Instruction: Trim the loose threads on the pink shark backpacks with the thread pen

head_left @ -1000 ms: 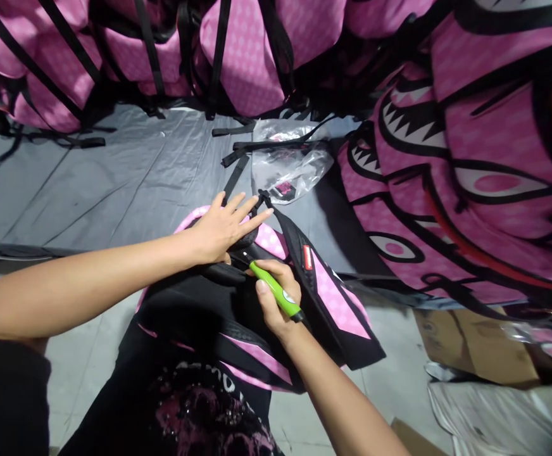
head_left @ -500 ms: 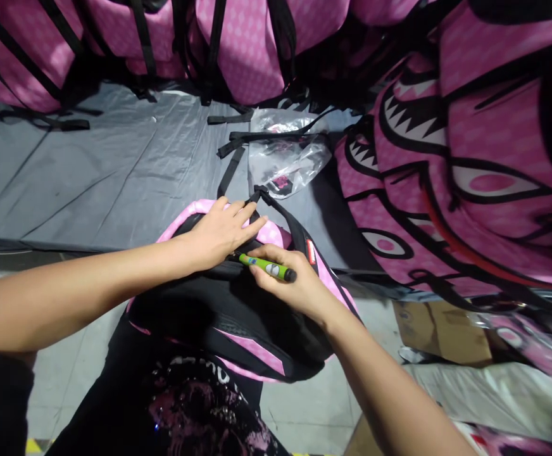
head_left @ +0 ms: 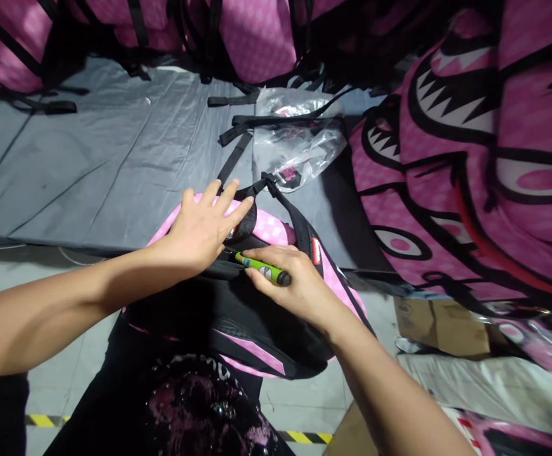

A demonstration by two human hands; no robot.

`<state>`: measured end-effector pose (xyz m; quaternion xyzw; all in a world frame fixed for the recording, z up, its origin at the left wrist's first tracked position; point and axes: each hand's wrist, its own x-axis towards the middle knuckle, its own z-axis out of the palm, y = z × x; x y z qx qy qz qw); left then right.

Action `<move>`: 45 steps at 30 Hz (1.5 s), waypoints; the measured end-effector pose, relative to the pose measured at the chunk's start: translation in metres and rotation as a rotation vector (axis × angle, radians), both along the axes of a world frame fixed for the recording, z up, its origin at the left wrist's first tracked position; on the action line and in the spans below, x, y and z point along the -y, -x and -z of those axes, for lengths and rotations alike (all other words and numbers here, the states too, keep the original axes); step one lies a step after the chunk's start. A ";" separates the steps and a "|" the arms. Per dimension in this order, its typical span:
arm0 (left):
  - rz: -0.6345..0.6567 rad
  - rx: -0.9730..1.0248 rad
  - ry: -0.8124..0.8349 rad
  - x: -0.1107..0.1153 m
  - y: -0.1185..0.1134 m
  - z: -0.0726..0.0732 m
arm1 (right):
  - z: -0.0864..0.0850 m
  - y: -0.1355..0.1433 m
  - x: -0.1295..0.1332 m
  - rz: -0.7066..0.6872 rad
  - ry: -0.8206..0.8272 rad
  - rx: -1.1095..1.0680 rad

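A black and pink backpack (head_left: 176, 316) rests against my body at the table's front edge, its black back side facing me. My left hand (head_left: 204, 225) lies on the upper part of the backpack with fingers spread. In my right hand (head_left: 290, 272) is a green marker pen (head_left: 264, 269) with a black end, gripped between thumb and fingers. Its tip points left, at the black fabric beside my left palm; whether it touches cannot be made out. Black straps (head_left: 285, 199) run up from the backpack's top.
A clear plastic bag (head_left: 299, 149) lies on the grey-covered table (head_left: 81, 164) beyond the backpack. Pink backpacks with shark faces (head_left: 447, 183) are stacked at right. More pink backpacks (head_left: 257, 38) line the back. A cardboard box (head_left: 437, 323) sits below, at right.
My left hand has shifted slightly left with its fingers raised and spread wider. The marker pen has moved a little left. The camera view has shifted somewhat.
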<state>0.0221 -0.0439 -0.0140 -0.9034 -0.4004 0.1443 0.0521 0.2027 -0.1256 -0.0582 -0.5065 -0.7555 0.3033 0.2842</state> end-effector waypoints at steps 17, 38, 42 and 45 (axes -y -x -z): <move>0.015 0.027 0.000 -0.007 0.000 0.011 | -0.003 0.018 -0.004 0.108 0.010 0.114; 0.009 0.031 0.046 -0.010 0.001 0.010 | -0.011 0.009 -0.014 -0.071 -0.017 0.112; 0.018 0.052 0.044 -0.011 0.000 0.009 | -0.009 0.011 -0.014 -0.052 -0.019 0.093; 0.017 0.060 0.053 -0.011 0.000 0.009 | -0.009 0.013 -0.014 -0.044 0.022 0.069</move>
